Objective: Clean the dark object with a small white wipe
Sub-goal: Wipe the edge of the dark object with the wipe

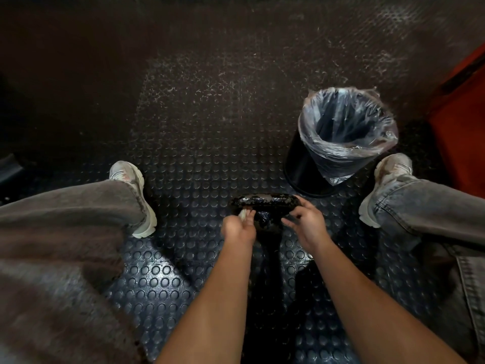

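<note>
Dark studded rubber floor [199,143] is filling the scene, scuffed pale toward the far side, as a seated person is leaning over a glossy dark object [265,206] between two outstretched legs. One dark object is lying low and central, its shiny speckled top facing up, with both hands at its near edge. The left hand [237,228] is curling its fingers round one small white wipe [243,214], pinching it against the object's left end. The right hand [305,219] is gripping the object's right end, thumb on the near side and fingers hooked over the top, steadying it. Both bare forearms are reaching in from the near edge, converging on the object. Two pale sneakers are resting on the floor, one [133,195] left of the object and one [385,185] right. One black bin [301,169] lined with a clear plastic bag [346,127] is standing just beyond the object, to the right, near the right sneaker.
</note>
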`<state>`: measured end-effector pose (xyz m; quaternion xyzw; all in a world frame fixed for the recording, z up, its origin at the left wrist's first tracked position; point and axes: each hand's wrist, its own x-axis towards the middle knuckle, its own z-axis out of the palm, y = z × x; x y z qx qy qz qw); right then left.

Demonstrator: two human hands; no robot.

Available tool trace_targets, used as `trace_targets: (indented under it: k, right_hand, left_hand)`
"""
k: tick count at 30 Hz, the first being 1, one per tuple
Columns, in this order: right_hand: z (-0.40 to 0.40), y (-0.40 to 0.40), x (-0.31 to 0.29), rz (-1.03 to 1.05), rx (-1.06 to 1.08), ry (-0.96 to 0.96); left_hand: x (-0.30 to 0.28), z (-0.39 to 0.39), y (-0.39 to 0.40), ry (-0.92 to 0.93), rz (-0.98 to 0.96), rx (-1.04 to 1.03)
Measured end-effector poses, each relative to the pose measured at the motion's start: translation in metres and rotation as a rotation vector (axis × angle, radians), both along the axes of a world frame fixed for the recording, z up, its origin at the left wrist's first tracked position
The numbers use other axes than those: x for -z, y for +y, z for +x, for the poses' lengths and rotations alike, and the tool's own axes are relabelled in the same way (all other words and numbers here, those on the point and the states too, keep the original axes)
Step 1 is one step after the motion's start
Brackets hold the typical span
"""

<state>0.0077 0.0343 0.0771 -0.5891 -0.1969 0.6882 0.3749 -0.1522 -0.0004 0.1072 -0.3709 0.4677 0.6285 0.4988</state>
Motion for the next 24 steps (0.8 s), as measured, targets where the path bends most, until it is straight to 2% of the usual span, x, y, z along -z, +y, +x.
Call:
trace_targets:
  k: [2,5,8,10,11,15,18,21,24]
  right_hand:
    - [0.000,0.000,0.001,-0.001,-0.001,0.000]
    - [0.000,0.000,0.001,-0.003,0.000,0.001]
    - [0.000,0.000,0.002,0.001,-0.002,-0.005]
    - [0.000,0.000,0.001,0.004,-0.005,-0.006]
    - [0.000,0.000,0.001,0.004,-0.007,-0.006]
    - [0.000,-0.001,0.000,0.006,-0.016,-0.012]
    - [0.000,-0.001,-0.001,0.009,-0.020,-0.021]
    - [0.000,0.000,-0.001,0.007,-0.016,-0.022]
    - [0.000,-0.001,-0.001,0.012,-0.022,-0.020]
  left_hand:
    - [-0.004,0.005,0.010,0.127,-0.064,0.045]
    - [-0.009,0.021,0.016,0.424,-0.125,0.182]
    - [0.000,0.041,-0.008,0.812,-0.173,0.477]
    - [0.005,0.041,-0.014,0.892,-0.155,0.505]
    - [0.009,0.036,-0.011,0.857,-0.150,0.458]
    - [0.012,0.017,0.012,0.327,-0.035,0.033]
    - [0.010,0.012,0.002,0.060,0.030,-0.039]
    - [0.012,0.003,-0.007,-0.078,0.027,-0.060]
    - [0.012,0.001,0.000,-0.078,0.057,-0.056]
